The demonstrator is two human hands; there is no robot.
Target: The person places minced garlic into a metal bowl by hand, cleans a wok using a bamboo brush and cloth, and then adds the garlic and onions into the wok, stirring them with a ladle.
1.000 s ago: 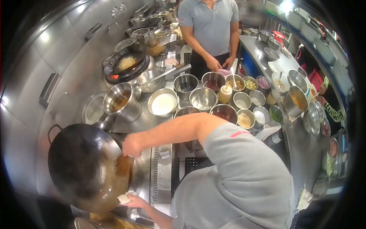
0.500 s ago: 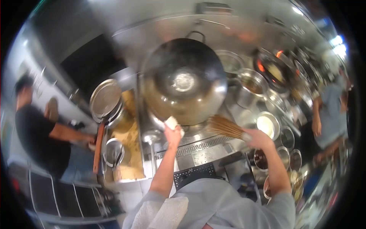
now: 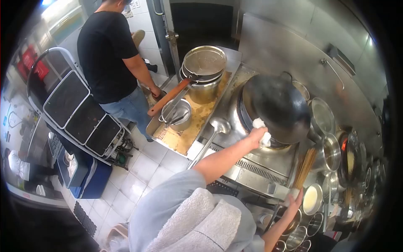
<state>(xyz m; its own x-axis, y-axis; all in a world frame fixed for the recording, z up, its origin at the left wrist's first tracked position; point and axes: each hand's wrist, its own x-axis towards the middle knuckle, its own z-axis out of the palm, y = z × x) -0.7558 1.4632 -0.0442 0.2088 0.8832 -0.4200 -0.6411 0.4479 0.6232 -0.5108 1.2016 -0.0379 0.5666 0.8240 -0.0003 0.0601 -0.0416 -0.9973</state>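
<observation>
My left hand (image 3: 256, 137) is closed around a folded white cloth (image 3: 259, 123) at the near rim of a large dark wok (image 3: 275, 105). The wok sits tilted over the round burner (image 3: 237, 110). In my right hand (image 3: 294, 200) is the handle end of a bamboo wok brush (image 3: 306, 168). Its bristles point up, over the stove front to the right of the wok and apart from it. A steel ladle (image 3: 221, 125) lies left of the wok, its long handle running toward me.
Left of the stove, a strainer (image 3: 205, 61) rests on a pot beside a small pot (image 3: 179, 114) on a cardboard-covered counter (image 3: 189, 136). A person in black (image 3: 109, 59) stands beyond, near a folded cart (image 3: 84, 113). Right are a steel pot (image 3: 329, 153), a bowl of pale liquid (image 3: 310, 199) and a flaming pan (image 3: 348, 157).
My view has swung left. The wok now leans more, showing a darker inside. My left hand still grips the cloth at its rim; the brush has turned from sideways to upward.
</observation>
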